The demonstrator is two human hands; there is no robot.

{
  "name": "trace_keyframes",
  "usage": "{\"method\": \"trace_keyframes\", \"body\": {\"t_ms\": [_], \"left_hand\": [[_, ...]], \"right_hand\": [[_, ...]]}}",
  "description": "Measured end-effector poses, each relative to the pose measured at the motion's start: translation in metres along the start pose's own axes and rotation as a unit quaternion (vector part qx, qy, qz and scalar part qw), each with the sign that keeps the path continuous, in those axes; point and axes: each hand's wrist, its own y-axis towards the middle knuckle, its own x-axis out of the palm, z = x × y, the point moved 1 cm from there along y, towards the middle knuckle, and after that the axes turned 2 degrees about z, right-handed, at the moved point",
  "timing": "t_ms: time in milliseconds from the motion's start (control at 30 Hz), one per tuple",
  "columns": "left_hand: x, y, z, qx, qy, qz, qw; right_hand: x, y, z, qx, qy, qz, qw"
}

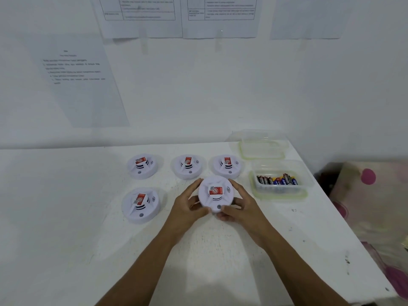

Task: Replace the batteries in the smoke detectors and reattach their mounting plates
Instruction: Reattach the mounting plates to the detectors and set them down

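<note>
White tabletop (66, 217), detector in both hands

We've got our left hand (187, 206) and right hand (239, 206) curled round the rim of the round white plastic smoke detector (215, 194), mid-table. Twist too hard and it could slip into the clear plastic tub of batteries (276, 190) just beside, or the row of white detectors (188, 166) behind. Table's right edge is near; free room is toward us.
</note>
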Motion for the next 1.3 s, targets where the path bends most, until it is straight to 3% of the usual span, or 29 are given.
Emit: {"method": "trace_keyframes", "body": {"t_ms": [267, 1300], "left_hand": [[0.012, -0.001, 0.003, -0.003, -0.037, 0.015, 0.999], [0.014, -0.006, 0.002, 0.002, -0.050, 0.014, 0.999]], "right_hand": [[-0.003, 0.004, 0.010, -0.028, 0.003, 0.053, 0.998], [-0.005, 0.003, 0.017, -0.037, -0.025, 0.067, 0.997]]}}
